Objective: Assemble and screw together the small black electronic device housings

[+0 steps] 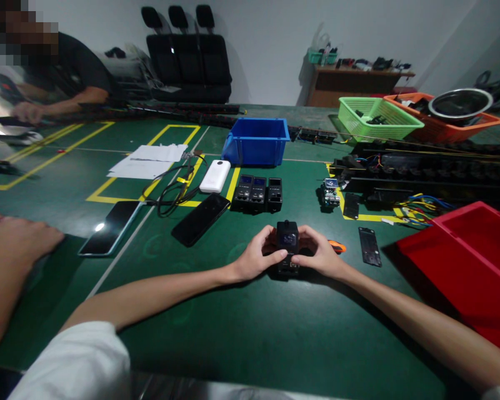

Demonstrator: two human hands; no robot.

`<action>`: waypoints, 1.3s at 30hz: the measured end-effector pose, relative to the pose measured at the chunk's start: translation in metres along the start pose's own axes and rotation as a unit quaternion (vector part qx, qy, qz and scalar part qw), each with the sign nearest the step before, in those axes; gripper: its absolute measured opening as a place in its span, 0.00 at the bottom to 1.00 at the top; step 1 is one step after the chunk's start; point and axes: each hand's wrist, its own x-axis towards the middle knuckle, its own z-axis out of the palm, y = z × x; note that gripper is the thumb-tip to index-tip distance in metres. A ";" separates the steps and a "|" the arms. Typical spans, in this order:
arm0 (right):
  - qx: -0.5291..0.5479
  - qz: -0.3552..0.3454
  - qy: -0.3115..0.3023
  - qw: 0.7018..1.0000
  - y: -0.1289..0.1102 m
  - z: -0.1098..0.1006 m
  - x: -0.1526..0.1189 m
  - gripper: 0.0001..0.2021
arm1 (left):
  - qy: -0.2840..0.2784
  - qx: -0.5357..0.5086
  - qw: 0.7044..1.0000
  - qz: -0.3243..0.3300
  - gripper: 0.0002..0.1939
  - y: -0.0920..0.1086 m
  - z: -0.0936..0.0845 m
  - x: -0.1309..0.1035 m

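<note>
Left hand and right hand — clamped from both sides on a black module with a small screen — hold it upright at the near middle of the green tabletop. Beyond it, three similar black units stand in a row before a blue bin; a dark phone lies to their left, near a white device.

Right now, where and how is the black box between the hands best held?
Probably grip the black box by its sides, left hand from the left, right hand from the right: it is narrow, and its screen faces the person, so side grips leave that uncovered.
</note>
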 end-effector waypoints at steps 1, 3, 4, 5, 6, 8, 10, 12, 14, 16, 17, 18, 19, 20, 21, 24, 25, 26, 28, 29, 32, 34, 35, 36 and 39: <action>-0.001 0.001 0.000 1.000 0.000 0.000 0.000 0.22 | 0.001 0.000 1.000 -0.001 0.21 0.000 0.000 0.000; 0.002 0.001 0.000 1.000 0.000 0.000 0.000 0.23 | 0.003 -0.001 1.000 -0.004 0.22 0.000 0.000 -0.001; 0.005 0.001 0.000 1.000 0.001 0.000 0.000 0.22 | 0.004 -0.003 1.000 -0.007 0.22 0.000 0.000 0.000; 0.008 0.001 0.000 1.000 0.001 0.000 0.000 0.22 | 0.006 -0.004 1.000 -0.010 0.22 0.000 0.000 0.000; 0.010 0.001 0.000 1.000 0.001 0.000 0.000 0.22 | 0.008 -0.005 1.000 -0.013 0.23 0.000 0.000 0.000; 0.014 0.001 0.003 1.000 0.002 -0.001 0.000 0.22 | 0.015 -0.007 1.000 -0.019 0.23 0.001 0.000 0.002; 0.019 -0.001 0.006 1.000 0.004 -0.001 0.001 0.22 | 0.019 -0.014 0.999 -0.024 0.23 0.001 0.000 0.003; 0.026 -0.004 0.008 1.000 0.005 -0.002 0.001 0.21 | 0.021 -0.027 0.999 -0.027 0.23 0.002 0.000 0.005; 0.032 -0.008 0.010 0.999 0.006 -0.002 0.001 0.21 | 0.021 -0.041 0.999 -0.024 0.23 0.002 0.000 0.005; 0.035 -0.010 0.011 0.999 0.006 -0.002 0.001 0.20 | 0.024 -0.052 0.998 -0.022 0.24 0.001 -0.001 0.006; 0.034 -0.011 0.012 0.999 0.006 -0.002 0.001 0.20 | 0.027 -0.055 0.998 -0.022 0.25 0.000 -0.001 0.006; 0.032 -0.011 0.013 0.999 0.006 -0.002 0.001 0.20 | 0.030 -0.058 0.998 -0.022 0.25 0.000 -0.001 0.006; 0.030 -0.011 0.013 0.999 0.006 -0.002 0.002 0.20 | 0.031 -0.059 0.997 -0.023 0.25 -0.001 -0.001 0.006; 0.027 -0.011 0.014 0.999 0.006 -0.002 0.002 0.21 | 0.031 -0.060 0.997 -0.024 0.24 -0.001 -0.001 0.006; 0.025 -0.011 0.015 1.000 0.005 -0.002 0.002 0.21 | 0.029 -0.060 0.997 -0.023 0.24 -0.001 -0.001 0.006; 0.021 -0.008 0.012 1.000 0.004 -0.002 0.002 0.21 | 0.022 -0.055 0.998 -0.019 0.23 -0.001 -0.002 0.006; 0.021 -0.008 0.011 1.000 0.004 -0.003 0.002 0.21 | 0.021 -0.053 0.998 -0.017 0.24 -0.001 -0.002 0.006; 0.022 -0.008 0.011 1.000 0.004 -0.003 0.002 0.21 | 0.021 -0.051 0.998 -0.016 0.24 -0.001 -0.002 0.005; 0.026 -0.011 0.009 1.000 0.005 -0.003 0.001 0.21 | 0.021 -0.049 0.999 -0.012 0.24 -0.001 -0.002 0.005; 0.029 -0.013 0.008 0.999 0.006 -0.003 0.001 0.21 | 0.021 -0.048 0.999 -0.010 0.24 -0.001 -0.002 0.005; 0.030 -0.015 0.006 0.999 0.007 -0.003 0.001 0.21 | 0.026 -0.047 0.998 -0.014 0.25 -0.001 -0.002 0.005; 0.024 -0.012 0.007 1.000 0.007 -0.003 0.002 0.22 | 0.031 -0.051 0.998 -0.019 0.25 -0.001 -0.002 0.005; 0.021 -0.012 0.009 1.000 0.007 -0.003 0.002 0.22 | 0.033 -0.052 0.998 -0.021 0.25 -0.001 -0.002 0.005; 0.018 -0.011 0.010 1.000 0.007 -0.003 0.002 0.22 | 0.034 -0.054 0.998 -0.022 0.25 -0.001 -0.002 0.006; 0.013 -0.012 0.012 1.000 0.006 -0.002 0.001 0.23 | 0.035 -0.054 0.998 -0.017 0.25 -0.001 -0.003 0.006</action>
